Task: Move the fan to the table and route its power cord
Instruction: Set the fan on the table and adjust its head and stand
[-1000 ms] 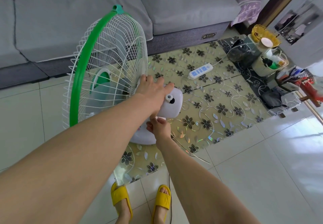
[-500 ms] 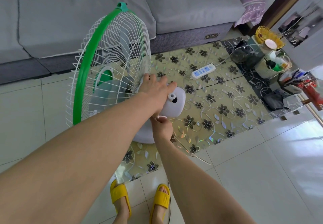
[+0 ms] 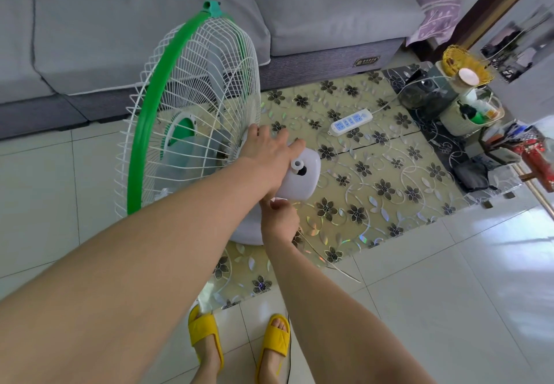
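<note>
A white fan with a green rim and wire cage stands with its round base on the near left part of the low flower-patterned table. My left hand lies over the top of the white motor housing and grips it. My right hand is closed on the fan's neck just below the housing. The thin white power cord trails from under my right hand over the table's near edge. A white power strip with blue sockets lies further back on the table.
A grey sofa runs behind the fan and table. Baskets, a jar and clutter crowd the table's right end. White tiled floor lies around me. My feet in yellow slippers stand by the table's near corner.
The fan and both hands stay together in the same grip. The view has shifted slightly, and the fan's base looks settled on the table.
</note>
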